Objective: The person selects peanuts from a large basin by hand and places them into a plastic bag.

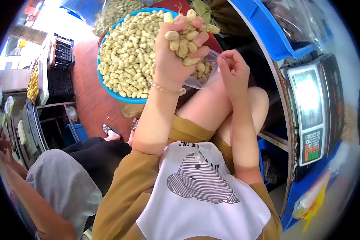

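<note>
My left hand, with a beaded bracelet at the wrist, is raised with its fingers curled around a handful of unshelled peanuts. It is above the right side of a blue basin heaped with peanuts. To its right, my right hand pinches the edge of a clear plastic bag over my lap. Peanuts lie inside the bag, which my left hand partly hides.
At right, a digital scale stands near blue trays. A seated person is close on my left. Black crates stand on the red tiled floor; another bag of peanuts is behind the basin.
</note>
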`<state>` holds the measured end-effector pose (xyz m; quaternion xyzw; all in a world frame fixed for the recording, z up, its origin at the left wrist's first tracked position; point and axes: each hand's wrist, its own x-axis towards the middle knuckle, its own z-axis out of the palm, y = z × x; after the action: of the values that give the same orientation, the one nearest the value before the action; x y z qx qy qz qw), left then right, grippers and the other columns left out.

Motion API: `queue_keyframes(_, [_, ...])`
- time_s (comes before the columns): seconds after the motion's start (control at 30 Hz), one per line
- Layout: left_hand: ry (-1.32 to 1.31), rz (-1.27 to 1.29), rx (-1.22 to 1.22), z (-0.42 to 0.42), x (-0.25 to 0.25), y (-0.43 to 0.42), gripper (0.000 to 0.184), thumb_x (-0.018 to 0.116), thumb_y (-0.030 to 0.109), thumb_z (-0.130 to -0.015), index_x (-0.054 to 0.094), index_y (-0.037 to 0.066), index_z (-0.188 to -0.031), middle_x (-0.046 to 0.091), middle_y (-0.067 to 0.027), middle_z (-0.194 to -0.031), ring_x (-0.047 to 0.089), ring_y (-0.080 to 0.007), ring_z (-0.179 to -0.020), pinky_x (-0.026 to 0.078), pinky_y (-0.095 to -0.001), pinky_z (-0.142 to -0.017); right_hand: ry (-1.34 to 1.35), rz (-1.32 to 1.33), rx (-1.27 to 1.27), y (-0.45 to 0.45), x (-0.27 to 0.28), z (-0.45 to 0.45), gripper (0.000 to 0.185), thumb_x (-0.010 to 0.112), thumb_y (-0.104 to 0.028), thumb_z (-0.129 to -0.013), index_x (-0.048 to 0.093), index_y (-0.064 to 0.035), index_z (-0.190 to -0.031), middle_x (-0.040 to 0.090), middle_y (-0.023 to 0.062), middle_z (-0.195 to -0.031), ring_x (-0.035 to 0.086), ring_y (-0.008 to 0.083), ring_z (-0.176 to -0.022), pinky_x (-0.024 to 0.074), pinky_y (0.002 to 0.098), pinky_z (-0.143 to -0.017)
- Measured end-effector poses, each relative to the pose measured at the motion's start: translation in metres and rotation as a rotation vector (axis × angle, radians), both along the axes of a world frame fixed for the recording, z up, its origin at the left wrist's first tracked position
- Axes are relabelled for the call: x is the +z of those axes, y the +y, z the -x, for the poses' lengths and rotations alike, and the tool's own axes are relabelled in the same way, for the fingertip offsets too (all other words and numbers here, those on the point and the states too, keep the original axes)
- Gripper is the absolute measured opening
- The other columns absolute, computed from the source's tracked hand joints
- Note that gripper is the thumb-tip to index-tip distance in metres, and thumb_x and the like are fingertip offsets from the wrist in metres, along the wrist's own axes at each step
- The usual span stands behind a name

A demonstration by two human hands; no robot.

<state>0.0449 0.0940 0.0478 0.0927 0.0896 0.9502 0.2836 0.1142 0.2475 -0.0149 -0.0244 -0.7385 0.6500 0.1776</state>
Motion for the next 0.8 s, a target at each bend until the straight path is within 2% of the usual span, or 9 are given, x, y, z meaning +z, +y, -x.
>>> queue_keyframes(0.1, [0.078,0.235,0.072,-0.008,-0.006,0.015,0.005,0.056,0.016,-0.085,0.052,0.014,-0.084,0.055,-0.0064,-0.095,0.051,-0.0168,-0.068,0.036,-0.0233,-0.048,-0.023,0.089,-0.029,0.002,0.000,0.000,0.010,0.062,-0.007,-0.091,0.057,-0.0030,-0.083,0.054,-0.0058,-0.068,0.043,-0.0012,-0.060,0.0322,0.0164,-0.053])
queue_keyframes(0.23, [0.199,0.459,0.192,-0.014,-0.020,0.020,0.009,0.060,0.010,-0.081,0.053,0.006,-0.086,0.057,-0.0107,-0.090,0.055,-0.0185,-0.063,0.043,-0.0273,-0.052,-0.033,0.114,-0.055,0.003,0.004,0.000,0.010,0.061,-0.007,-0.091,0.057,-0.0023,-0.083,0.057,-0.0033,-0.066,0.048,0.0000,-0.058,0.0356,0.0173,-0.052])
queue_keyframes(0.27, [0.247,0.517,0.228,-0.016,-0.019,0.020,0.008,0.061,0.005,-0.079,0.053,0.003,-0.083,0.058,-0.0114,-0.086,0.056,-0.0184,-0.061,0.045,-0.0278,-0.053,-0.043,0.123,-0.060,0.002,0.006,0.000,0.010,0.061,-0.007,-0.091,0.057,-0.0021,-0.082,0.057,-0.0026,-0.066,0.049,0.0004,-0.058,0.0367,0.0177,-0.052])
queue_keyframes(0.37, [0.416,0.702,0.210,-0.019,-0.025,0.017,0.009,0.058,0.009,-0.081,0.049,0.007,-0.084,0.055,-0.0126,-0.094,0.053,-0.0178,-0.062,0.042,-0.0269,-0.055,-0.046,0.150,-0.084,0.003,0.004,0.001,0.012,0.061,-0.006,-0.091,0.056,-0.0019,-0.081,0.058,-0.0014,-0.065,0.051,0.0019,-0.057,0.0393,0.0188,-0.051])
queue_keyframes(0.5, [0.452,0.618,0.068,-0.015,-0.032,0.011,0.010,0.058,0.007,-0.080,0.048,0.008,-0.083,0.053,-0.0124,-0.092,0.054,-0.0176,-0.062,0.042,-0.0266,-0.055,-0.061,0.196,-0.152,0.008,0.004,0.002,0.014,0.061,-0.006,-0.091,0.055,-0.0022,-0.079,0.057,-0.0010,-0.063,0.052,0.0031,-0.055,0.0402,0.0195,-0.051])
queue_keyframes(0.53, [0.373,0.535,0.052,-0.015,-0.031,0.011,0.009,0.060,0.000,-0.077,0.055,0.004,-0.083,0.058,-0.0107,-0.086,0.055,-0.0167,-0.058,0.043,-0.0288,-0.052,-0.061,0.207,-0.155,0.009,0.003,0.002,0.014,0.061,-0.007,-0.091,0.054,-0.0023,-0.079,0.057,-0.0010,-0.062,0.052,0.0030,-0.055,0.0403,0.0196,-0.051])
queue_keyframes(0.67, [0.307,0.385,-0.062,-0.011,-0.034,0.004,0.014,0.058,0.000,-0.077,0.057,0.005,-0.090,0.056,-0.0115,-0.087,0.053,-0.0172,-0.057,0.042,-0.0277,-0.053,-0.036,0.229,-0.152,0.012,-0.001,0.007,0.015,0.062,-0.009,-0.091,0.055,-0.0027,-0.079,0.057,-0.0013,-0.062,0.051,0.0028,-0.055,0.0407,0.0197,-0.051])
queue_keyframes(0.77, [0.350,0.513,-0.068,-0.008,-0.033,0.001,0.016,0.058,0.000,-0.077,0.059,0.005,-0.091,0.057,-0.0098,-0.084,0.054,-0.0157,-0.058,0.042,-0.0261,-0.053,-0.017,0.226,-0.147,0.006,0.004,0.006,0.015,0.062,-0.010,-0.091,0.056,-0.0024,-0.080,0.058,-0.0013,-0.063,0.052,0.0028,-0.055,0.0410,0.0195,-0.051])
queue_keyframes(0.8, [0.401,0.624,-0.077,-0.007,-0.032,0.000,0.014,0.059,0.002,-0.077,0.058,0.005,-0.090,0.057,-0.0097,-0.086,0.054,-0.0152,-0.060,0.041,-0.0252,-0.053,-0.013,0.225,-0.146,0.004,0.006,0.005,0.015,0.062,-0.010,-0.091,0.056,-0.0023,-0.080,0.058,-0.0012,-0.063,0.052,0.0029,-0.055,0.0411,0.0194,-0.051])
